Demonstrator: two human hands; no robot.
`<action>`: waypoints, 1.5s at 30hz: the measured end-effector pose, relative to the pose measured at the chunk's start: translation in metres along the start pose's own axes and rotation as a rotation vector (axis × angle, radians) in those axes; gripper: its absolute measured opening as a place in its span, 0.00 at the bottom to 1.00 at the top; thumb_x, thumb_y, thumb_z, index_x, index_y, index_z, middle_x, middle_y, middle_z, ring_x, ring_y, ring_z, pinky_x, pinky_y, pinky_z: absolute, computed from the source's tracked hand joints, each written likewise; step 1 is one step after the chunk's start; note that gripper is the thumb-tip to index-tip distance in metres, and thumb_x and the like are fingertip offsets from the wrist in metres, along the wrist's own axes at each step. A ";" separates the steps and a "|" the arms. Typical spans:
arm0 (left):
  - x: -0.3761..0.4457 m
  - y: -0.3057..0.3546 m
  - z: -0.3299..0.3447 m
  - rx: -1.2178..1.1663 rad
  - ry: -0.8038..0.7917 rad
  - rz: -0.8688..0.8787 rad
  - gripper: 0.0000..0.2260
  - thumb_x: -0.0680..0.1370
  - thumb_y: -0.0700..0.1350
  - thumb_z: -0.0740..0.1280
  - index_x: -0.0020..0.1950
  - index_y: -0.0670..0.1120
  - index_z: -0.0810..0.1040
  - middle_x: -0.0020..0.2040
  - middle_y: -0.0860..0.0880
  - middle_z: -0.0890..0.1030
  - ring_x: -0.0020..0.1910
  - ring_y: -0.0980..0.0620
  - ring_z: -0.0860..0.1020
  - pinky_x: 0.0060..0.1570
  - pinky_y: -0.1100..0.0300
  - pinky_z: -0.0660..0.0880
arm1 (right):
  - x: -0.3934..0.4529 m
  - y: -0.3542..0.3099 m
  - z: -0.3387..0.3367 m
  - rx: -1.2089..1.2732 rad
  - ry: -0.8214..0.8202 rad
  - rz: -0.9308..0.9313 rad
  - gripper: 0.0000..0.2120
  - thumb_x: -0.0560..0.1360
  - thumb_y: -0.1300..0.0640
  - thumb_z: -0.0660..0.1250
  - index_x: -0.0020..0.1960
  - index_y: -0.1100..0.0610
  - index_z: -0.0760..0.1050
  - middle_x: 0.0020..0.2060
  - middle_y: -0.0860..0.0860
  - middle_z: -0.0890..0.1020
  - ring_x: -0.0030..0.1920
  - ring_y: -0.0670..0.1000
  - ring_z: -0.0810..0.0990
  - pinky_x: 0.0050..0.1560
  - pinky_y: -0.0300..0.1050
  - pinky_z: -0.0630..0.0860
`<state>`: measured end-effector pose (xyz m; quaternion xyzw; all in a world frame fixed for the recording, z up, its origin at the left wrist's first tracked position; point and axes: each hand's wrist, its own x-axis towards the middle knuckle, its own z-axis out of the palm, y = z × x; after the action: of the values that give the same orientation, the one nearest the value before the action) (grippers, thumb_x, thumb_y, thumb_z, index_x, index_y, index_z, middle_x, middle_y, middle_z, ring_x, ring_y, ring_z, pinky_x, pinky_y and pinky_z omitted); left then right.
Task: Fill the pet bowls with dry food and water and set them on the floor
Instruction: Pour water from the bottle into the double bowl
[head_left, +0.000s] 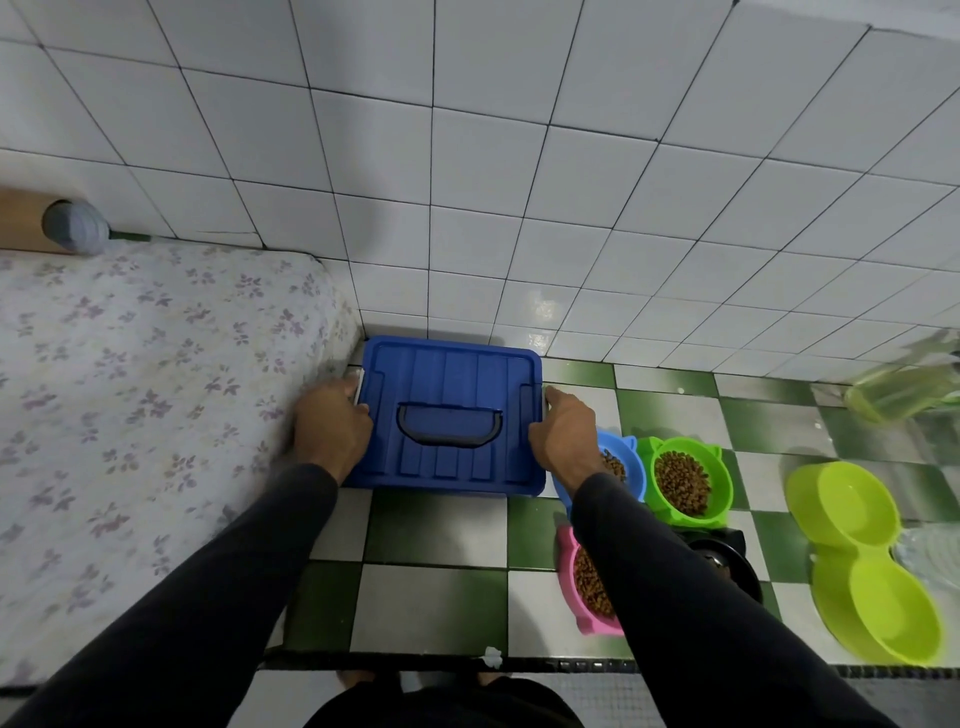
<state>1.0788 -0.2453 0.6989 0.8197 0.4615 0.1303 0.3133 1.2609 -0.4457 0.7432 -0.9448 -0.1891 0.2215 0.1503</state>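
Head view: your left hand (332, 421) and right hand (563, 434) grip the blue bin (447, 421) between them by its short ends, kibble bowls (683, 480) just right.

— blue lid (452, 415) on the box, darker handle recess in the middle. green and white checks on the floor (431, 545).
— white wall tiles (467, 156) with dark grout. pale sheet (145, 389) sprinkled with small purple flowers.
— brown kibble in a blue bowl (626, 462), a green bowl (685, 480) and a pink bowl (582, 587). black bowl (727, 566) just behind.
— lime double bowl (862, 561) further right. dark sleeves (701, 597) on both arms.
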 end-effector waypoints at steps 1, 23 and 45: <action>-0.002 0.001 0.000 0.034 0.005 0.033 0.12 0.81 0.36 0.67 0.63 0.36 0.80 0.52 0.37 0.83 0.50 0.39 0.81 0.52 0.45 0.81 | -0.001 -0.001 0.001 -0.016 0.000 -0.007 0.19 0.81 0.63 0.65 0.71 0.59 0.71 0.64 0.57 0.78 0.63 0.57 0.78 0.61 0.44 0.75; -0.020 0.028 0.002 0.402 -0.097 0.109 0.22 0.80 0.38 0.64 0.75 0.39 0.69 0.56 0.37 0.76 0.49 0.41 0.77 0.43 0.54 0.73 | -0.006 -0.023 0.010 -0.310 -0.057 -0.151 0.19 0.82 0.57 0.65 0.70 0.63 0.68 0.67 0.61 0.70 0.67 0.58 0.70 0.68 0.51 0.71; -0.029 0.058 0.003 0.452 -0.360 0.311 0.23 0.83 0.52 0.65 0.75 0.44 0.71 0.77 0.39 0.66 0.76 0.39 0.65 0.76 0.46 0.64 | -0.033 0.038 -0.024 -0.232 -0.063 -0.234 0.18 0.81 0.54 0.62 0.69 0.58 0.70 0.65 0.59 0.75 0.64 0.60 0.72 0.65 0.57 0.74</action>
<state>1.1042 -0.2928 0.7358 0.9391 0.2851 -0.0761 0.1763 1.2561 -0.4978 0.7611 -0.9199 -0.3268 0.2084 0.0588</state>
